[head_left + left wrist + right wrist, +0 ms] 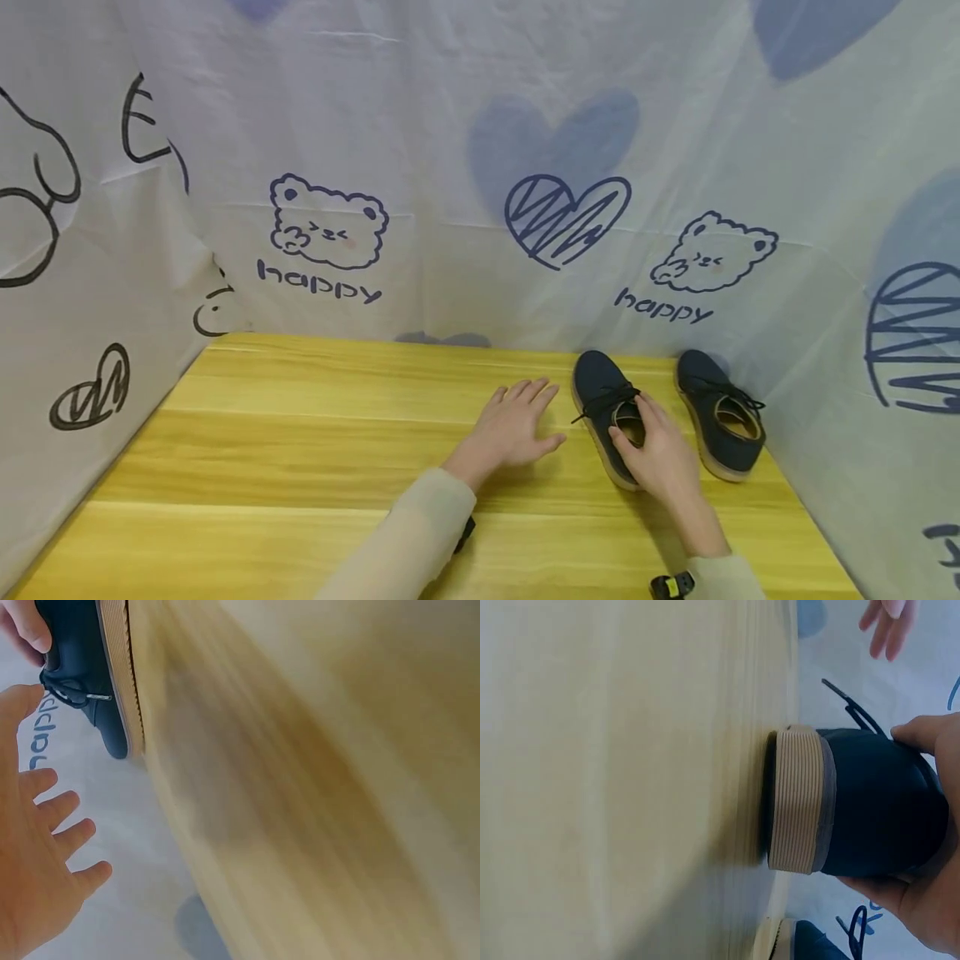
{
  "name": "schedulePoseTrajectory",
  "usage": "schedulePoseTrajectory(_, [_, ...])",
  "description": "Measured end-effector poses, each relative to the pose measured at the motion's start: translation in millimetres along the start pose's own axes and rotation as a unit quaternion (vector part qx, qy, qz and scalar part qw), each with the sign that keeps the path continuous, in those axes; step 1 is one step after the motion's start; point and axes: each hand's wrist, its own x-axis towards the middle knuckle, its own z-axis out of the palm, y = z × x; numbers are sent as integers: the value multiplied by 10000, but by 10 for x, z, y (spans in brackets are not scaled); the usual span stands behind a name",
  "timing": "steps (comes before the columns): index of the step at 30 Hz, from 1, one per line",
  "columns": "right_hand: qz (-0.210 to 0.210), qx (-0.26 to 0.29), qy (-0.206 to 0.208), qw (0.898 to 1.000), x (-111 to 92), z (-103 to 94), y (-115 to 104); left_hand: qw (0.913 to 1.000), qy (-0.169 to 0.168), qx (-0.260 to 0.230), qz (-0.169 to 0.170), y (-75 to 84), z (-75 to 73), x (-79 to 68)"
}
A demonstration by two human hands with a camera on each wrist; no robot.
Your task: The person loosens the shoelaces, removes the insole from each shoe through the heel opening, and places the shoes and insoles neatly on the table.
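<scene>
A navy lace-up shoe (597, 377) with black laces and a tan sole stands on the wooden board, toe toward the back sheet. My right hand (663, 454) grips it around the ankle opening; in the right wrist view, thumb and fingers lie on opposite sides of the shoe's heel part (881, 814). Left of that shoe, my left hand (512, 427) hovers with its fingers spread, holding nothing. The left wrist view shows the left palm (34, 862) apart from the shoe (79, 645). The matching shoe (738, 454) sits farther right, touched by neither hand.
The yellow wood-grain board (285, 450) extends left of the shoes. A pale sheet (442, 275) printed with hearts, bears and lettering hangs behind it and along both sides. The second shoe is close to the right-hand sheet.
</scene>
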Motion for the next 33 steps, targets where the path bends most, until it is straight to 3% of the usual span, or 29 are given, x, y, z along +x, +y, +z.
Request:
schedulePoseTrajectory(9, [-674, 363, -35, 9971, -67, 14, -62, 9977, -93, 552, 382, 32, -146, 142])
schedulePoseTrajectory(18, [-1111, 853, -392, 9894, -100, 20, -98, 9955, -423, 668, 519, -7, -279, 204])
schedulePoseTrajectory(26, [-1566, 1507, -729, 9734, -110, 25, -86, 9905, -881, 755, 740, -106, -253, 162])
schedulePoseTrajectory(33, [-1978, 1932, -1066, 9551, -63, 54, -106, 9885, -1112, 393, 951, -236, -260, 54])
